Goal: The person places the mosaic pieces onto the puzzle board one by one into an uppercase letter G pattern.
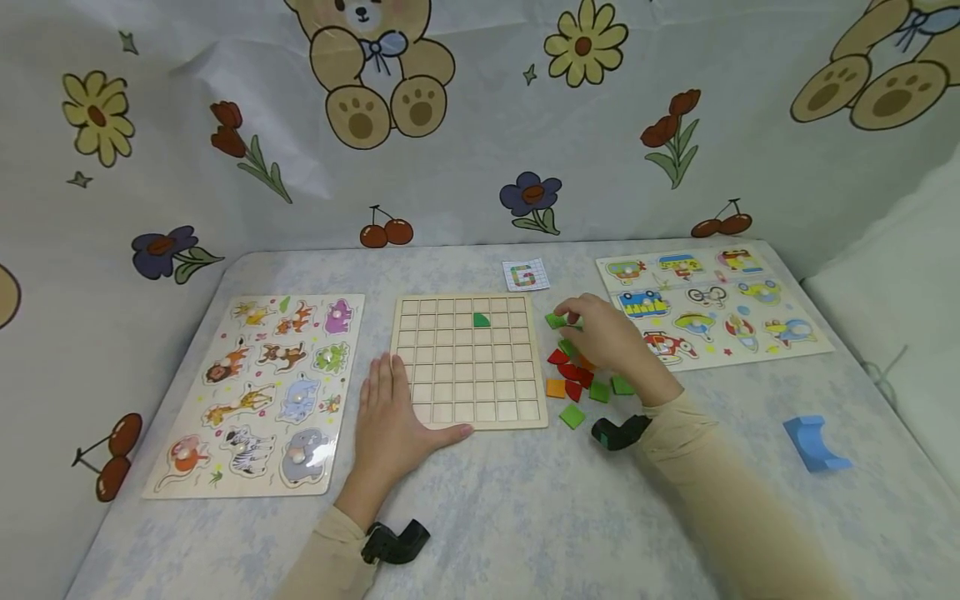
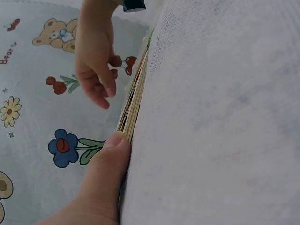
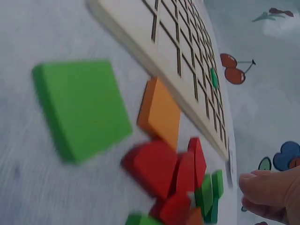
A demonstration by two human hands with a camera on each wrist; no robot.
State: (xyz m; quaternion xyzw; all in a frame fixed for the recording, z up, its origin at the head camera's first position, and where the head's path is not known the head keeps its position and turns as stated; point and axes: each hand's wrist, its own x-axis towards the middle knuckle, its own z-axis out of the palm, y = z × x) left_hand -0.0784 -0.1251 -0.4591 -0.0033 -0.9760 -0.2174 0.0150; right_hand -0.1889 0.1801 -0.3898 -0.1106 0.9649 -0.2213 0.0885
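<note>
My left hand (image 1: 392,417) rests at the front left corner of a wooden grid board (image 1: 465,362), straight fingers on its left edge, thumb (image 2: 105,159) along the front edge. A green quarter-round piece (image 1: 481,320) sits in one cell in the upper right part of the grid. Right of the board, my right hand (image 1: 611,337) hovers over the far end of a loose group of pieces, fingers loosely bent. Beside its fingertips lies a green piece (image 1: 555,320). No piece shows between the thumb and fingers in the right wrist view. Red pieces (image 1: 573,390), an orange square (image 3: 160,112) and green squares (image 3: 84,108) lie nearer me.
An animal puzzle board (image 1: 255,400) lies on the left and a vehicle puzzle board (image 1: 712,304) at the back right. Behind the grid board is a small pattern card (image 1: 526,275). A blue curved block (image 1: 816,443) stands on the right. A printed cloth rises behind the table.
</note>
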